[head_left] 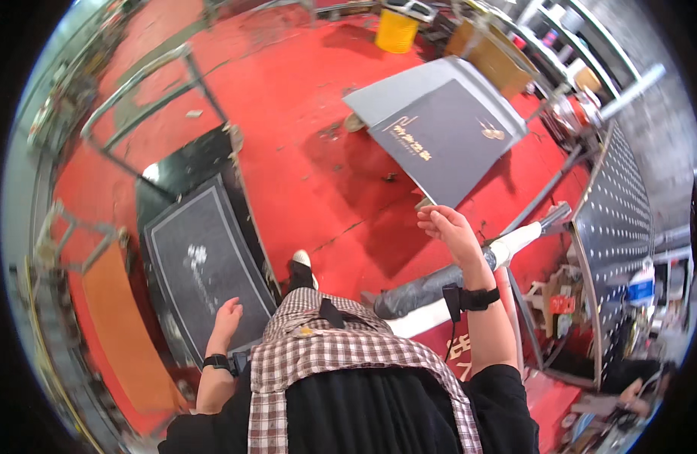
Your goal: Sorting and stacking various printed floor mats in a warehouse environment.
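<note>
In the head view, the right hand (445,227) is near the closest corner of a dark mat with gold print (450,140), which lies on a low grey surface (397,89). Its fingers are loosely bent, thumb close to the forefinger, with nothing visible between them; whether the tips brush the mat's corner I cannot tell. The left hand (226,318) is in line with the lower part of a grey mat with a pale border (231,265), lying on a black surface (197,160). Its fingers are half curled and look free of any load; its height above that mat is unclear.

For a good hold on the dark mat, I would spread the thumb from the fingers and take the edge rather than the printed middle, using both hands so the sheet does not sag or crease. Footing deserves care: a shoe (303,259) is beside the black surface on the red floor (288,129), and a grey-wrapped roll (416,291) lies under the right forearm. The cable (450,344) hanging from the right wristband (481,299) should be kept from snagging.
</note>
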The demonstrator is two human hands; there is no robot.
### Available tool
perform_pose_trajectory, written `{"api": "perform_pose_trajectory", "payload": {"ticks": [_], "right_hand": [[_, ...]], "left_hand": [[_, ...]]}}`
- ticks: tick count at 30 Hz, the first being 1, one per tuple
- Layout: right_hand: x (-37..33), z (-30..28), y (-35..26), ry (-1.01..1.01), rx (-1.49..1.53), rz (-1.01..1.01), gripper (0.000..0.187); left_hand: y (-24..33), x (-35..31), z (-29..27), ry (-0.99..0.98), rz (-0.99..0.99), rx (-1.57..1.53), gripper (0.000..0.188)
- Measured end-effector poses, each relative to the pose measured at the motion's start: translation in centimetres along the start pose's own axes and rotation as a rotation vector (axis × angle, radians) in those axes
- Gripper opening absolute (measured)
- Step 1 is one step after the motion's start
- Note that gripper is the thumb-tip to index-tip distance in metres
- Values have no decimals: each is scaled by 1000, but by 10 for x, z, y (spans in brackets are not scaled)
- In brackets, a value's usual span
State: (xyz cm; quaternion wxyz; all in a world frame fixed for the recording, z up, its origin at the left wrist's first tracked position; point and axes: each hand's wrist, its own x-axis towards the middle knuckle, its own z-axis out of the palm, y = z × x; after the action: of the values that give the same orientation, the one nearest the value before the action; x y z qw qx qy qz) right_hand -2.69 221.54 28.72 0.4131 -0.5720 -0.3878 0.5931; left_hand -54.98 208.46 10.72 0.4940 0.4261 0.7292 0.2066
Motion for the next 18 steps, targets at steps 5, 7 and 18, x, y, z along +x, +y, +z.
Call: {"api": "perform_pose_trajectory", "payload": {"ticks": [5,7,18], "right_hand": [[79,-47,28,315,250,69,25],[99,-61,60,406,377,132,25],[253,-115,206,702,1014,396,19]], "left_hand": [[78,157,-32,-72,65,200,35],[153,190,-28,-138,144,193,33],[234,323,-10,-195,164,307,33]]}}
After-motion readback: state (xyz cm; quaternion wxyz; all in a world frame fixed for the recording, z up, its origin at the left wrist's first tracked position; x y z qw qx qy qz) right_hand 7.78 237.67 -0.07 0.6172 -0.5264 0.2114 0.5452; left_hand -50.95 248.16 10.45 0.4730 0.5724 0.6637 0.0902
